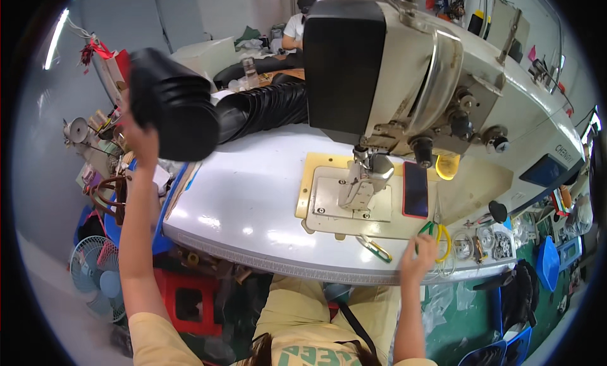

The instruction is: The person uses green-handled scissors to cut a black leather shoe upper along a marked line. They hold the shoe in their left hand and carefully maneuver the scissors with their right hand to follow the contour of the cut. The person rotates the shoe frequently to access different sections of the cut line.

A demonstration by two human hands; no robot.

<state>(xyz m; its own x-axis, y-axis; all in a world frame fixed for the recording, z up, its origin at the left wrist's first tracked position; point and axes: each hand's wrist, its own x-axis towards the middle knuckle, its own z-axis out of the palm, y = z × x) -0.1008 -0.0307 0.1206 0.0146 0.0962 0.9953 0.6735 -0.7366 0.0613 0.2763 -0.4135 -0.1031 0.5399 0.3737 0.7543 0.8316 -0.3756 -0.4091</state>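
My left hand (141,141) is raised at the far left of the table, closed round the edge of a stack of black, curved, leather-like pieces (183,116). Motion blurs the stack, and its far side hides part of the fingers. Low at the table's front edge, my right hand (418,255) has its fingers curled in beside the green and yellow scissors handles (445,241). Whatever lies between those fingers is too small to make out. A large sewing machine (404,75) stands over the table, its presser foot (367,179) above a metal plate.
A long row of similar black pieces (269,110) lies at the back. A green cutter (376,249) and a dark phone-like slab (415,189) lie by the machine plate. Bobbins and small parts (484,241) sit at right. A fan (98,274) stands left; another person (294,31) sits behind.
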